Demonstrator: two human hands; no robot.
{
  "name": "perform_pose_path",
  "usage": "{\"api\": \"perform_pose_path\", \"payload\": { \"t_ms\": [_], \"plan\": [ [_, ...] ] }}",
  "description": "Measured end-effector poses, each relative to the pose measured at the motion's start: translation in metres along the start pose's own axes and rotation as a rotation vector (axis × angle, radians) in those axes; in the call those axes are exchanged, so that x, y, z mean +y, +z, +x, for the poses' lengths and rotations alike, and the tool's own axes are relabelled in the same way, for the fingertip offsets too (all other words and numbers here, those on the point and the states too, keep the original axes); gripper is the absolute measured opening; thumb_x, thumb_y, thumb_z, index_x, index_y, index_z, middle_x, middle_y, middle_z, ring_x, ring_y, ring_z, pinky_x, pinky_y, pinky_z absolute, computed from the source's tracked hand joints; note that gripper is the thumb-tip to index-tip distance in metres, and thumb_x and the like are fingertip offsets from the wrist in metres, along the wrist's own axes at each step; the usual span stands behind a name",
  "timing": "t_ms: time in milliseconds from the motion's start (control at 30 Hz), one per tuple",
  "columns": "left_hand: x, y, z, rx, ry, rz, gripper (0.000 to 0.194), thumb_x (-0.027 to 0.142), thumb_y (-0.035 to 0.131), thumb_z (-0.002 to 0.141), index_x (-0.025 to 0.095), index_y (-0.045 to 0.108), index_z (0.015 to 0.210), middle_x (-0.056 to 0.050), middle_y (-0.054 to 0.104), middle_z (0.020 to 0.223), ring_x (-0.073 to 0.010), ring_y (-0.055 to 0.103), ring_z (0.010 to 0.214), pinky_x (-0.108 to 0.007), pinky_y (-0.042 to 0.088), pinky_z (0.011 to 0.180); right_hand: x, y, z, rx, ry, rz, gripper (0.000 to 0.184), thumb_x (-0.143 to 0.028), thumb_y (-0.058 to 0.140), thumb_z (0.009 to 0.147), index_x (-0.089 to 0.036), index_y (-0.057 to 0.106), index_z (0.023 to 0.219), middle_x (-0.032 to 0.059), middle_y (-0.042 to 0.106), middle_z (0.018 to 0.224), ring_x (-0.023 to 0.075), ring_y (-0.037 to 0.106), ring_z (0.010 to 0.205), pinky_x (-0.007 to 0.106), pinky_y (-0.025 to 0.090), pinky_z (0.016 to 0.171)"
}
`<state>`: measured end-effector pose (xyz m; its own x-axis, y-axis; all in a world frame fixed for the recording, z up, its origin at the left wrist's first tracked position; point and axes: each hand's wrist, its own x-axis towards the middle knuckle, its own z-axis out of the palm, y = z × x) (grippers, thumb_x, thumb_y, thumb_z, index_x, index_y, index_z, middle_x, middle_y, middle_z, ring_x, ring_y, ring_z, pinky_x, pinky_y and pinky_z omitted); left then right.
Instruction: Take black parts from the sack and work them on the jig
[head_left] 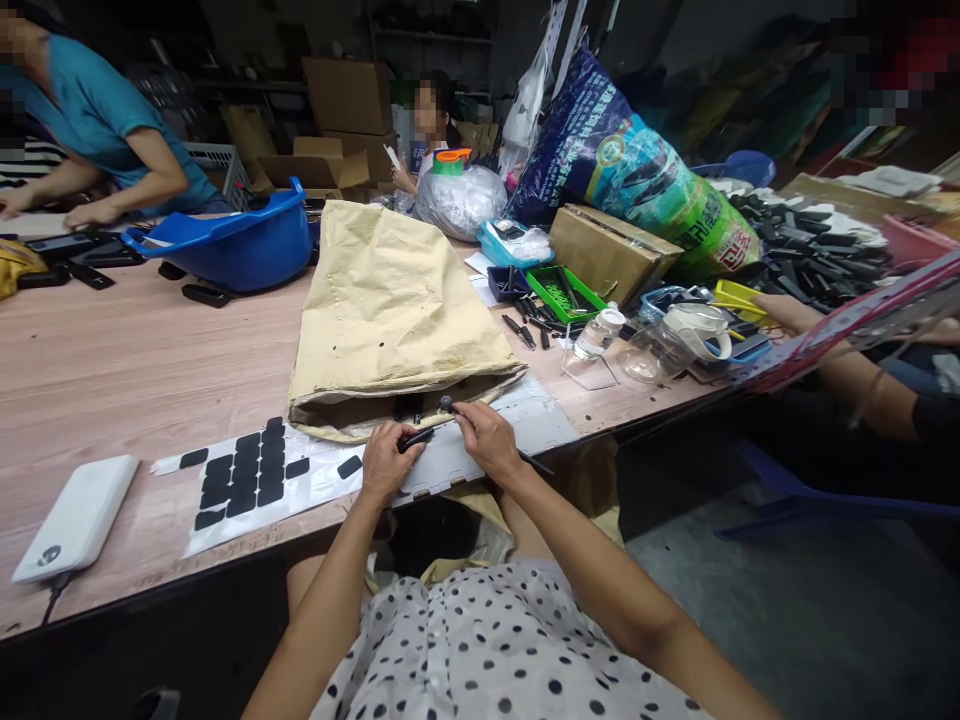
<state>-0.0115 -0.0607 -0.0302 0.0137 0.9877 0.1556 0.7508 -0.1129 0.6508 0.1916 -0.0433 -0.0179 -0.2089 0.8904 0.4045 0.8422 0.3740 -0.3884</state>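
My left hand (385, 462) is closed on a small black elongated piece (417, 440) at the table's front edge. In my right hand (487, 440) is a slim black stick-like tool with a round dark grey tip (446, 403); its other end pokes out behind my palm. Both hands are over a light grey board (529, 415), just in front of the open mouth of a yellow-brown sack (382, 300). Black parts show inside the sack's mouth, partly in shadow. Left of my left hand, a white backing sheet (307, 510) carries several black rounded stickers (247, 470).
A white power bank (79, 515) with a cable lies at left. Behind are a blue basin (232, 240), a green tray (562, 290), a clear bottle (598, 333), a plastic jug (675, 340) and a cardboard box (611, 250). A co-worker's arm (847, 350) reaches in at right.
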Motion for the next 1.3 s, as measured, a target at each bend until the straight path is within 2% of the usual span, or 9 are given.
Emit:
{"api": "perform_pose_path", "payload": {
  "t_ms": [200,367,567,733,867,967,1100,1233,1300],
  "plan": [
    [-0.001,0.002,0.0,0.008,-0.008,-0.014,0.009,0.025,0.068,0.075,0.025,0.07,0.084,-0.001,0.063,0.083,-0.023,0.059,0.087,-0.036,0.049,0.084,0.039,0.001,0.018,-0.058,-0.025,-0.195,0.024,-0.02,0.053,0.095,-0.025,0.073,0.107,0.0072,0.066,0.09,0.022,0.057,0.089,0.031,0.043,0.075],
    [0.004,-0.008,0.002,0.004,-0.019,-0.085,0.008,0.027,0.069,0.074,0.024,0.069,0.081,-0.001,0.065,0.082,-0.0227,0.059,0.086,-0.036,0.049,0.083,0.045,0.008,0.02,-0.049,-0.034,-0.244,0.021,-0.022,0.052,0.096,-0.023,0.071,0.106,0.0081,0.063,0.093,0.0228,0.052,0.089,0.032,0.039,0.074],
    [0.019,-0.024,-0.055,-0.127,0.108,-0.314,0.018,0.039,0.064,0.08,0.025,0.071,0.089,-0.003,0.068,0.083,-0.0204,0.062,0.075,-0.033,0.051,0.069,0.038,0.011,0.02,-0.072,-0.016,-0.264,0.019,-0.024,0.051,0.097,-0.022,0.068,0.105,0.0085,0.06,0.095,0.024,0.049,0.091,0.032,0.036,0.075],
    [0.009,0.015,-0.117,-0.354,0.021,-0.248,0.011,0.034,0.061,0.078,0.028,0.069,0.082,-0.002,0.071,0.078,-0.0234,0.068,0.072,-0.034,0.052,0.065,0.037,0.011,0.021,-0.068,-0.004,-0.276,0.018,-0.023,0.05,0.097,-0.022,0.066,0.103,0.0089,0.059,0.096,0.0245,0.048,0.092,0.033,0.035,0.075],
    [-0.009,0.048,-0.127,-0.375,-0.2,-0.005,0.009,0.028,0.06,0.073,0.028,0.067,0.079,-0.004,0.071,0.074,-0.0292,0.071,0.073,-0.036,0.048,0.06,0.037,0.011,0.021,-0.075,-0.011,-0.283,0.017,-0.023,0.051,0.097,-0.021,0.066,0.104,0.0091,0.06,0.096,0.0244,0.048,0.092,0.033,0.035,0.074],
    [-0.004,0.047,-0.121,-0.393,-0.201,0.017,0.016,0.028,0.065,0.068,0.026,0.069,0.083,-0.004,0.07,0.069,-0.0302,0.07,0.069,-0.037,0.047,0.058,0.036,0.01,0.021,-0.069,-0.018,-0.292,0.018,-0.023,0.05,0.097,-0.022,0.066,0.103,0.0089,0.06,0.095,0.0242,0.048,0.091,0.033,0.035,0.074],
    [0.026,0.012,-0.089,-0.394,-0.112,-0.206,0.018,0.036,0.062,0.074,0.026,0.073,0.084,0.0,0.066,0.061,-0.0201,0.061,0.055,-0.032,0.047,0.055,0.034,0.009,0.021,-0.073,-0.006,-0.302,0.018,-0.023,0.05,0.097,-0.021,0.067,0.103,0.0092,0.061,0.096,0.0246,0.049,0.091,0.033,0.036,0.074],
    [0.041,-0.023,-0.022,0.081,-0.174,-0.133,0.029,0.041,0.051,0.083,0.022,0.072,0.087,-0.001,0.069,0.071,-0.0183,0.063,0.065,-0.03,0.051,0.066,0.032,0.007,0.021,-0.094,0.012,-0.302,0.018,-0.023,0.05,0.096,-0.02,0.067,0.103,0.0096,0.061,0.096,0.0246,0.049,0.092,0.033,0.035,0.074],
    [0.036,-0.029,0.012,0.19,-0.255,0.025,0.025,0.035,0.052,0.079,0.019,0.07,0.081,-0.006,0.07,0.078,-0.0219,0.065,0.073,-0.034,0.052,0.074,0.032,0.007,0.022,-0.101,0.017,-0.303,0.018,-0.022,0.051,0.096,-0.02,0.067,0.103,0.0095,0.061,0.096,0.0245,0.049,0.092,0.033,0.035,0.074]
  ]
}}
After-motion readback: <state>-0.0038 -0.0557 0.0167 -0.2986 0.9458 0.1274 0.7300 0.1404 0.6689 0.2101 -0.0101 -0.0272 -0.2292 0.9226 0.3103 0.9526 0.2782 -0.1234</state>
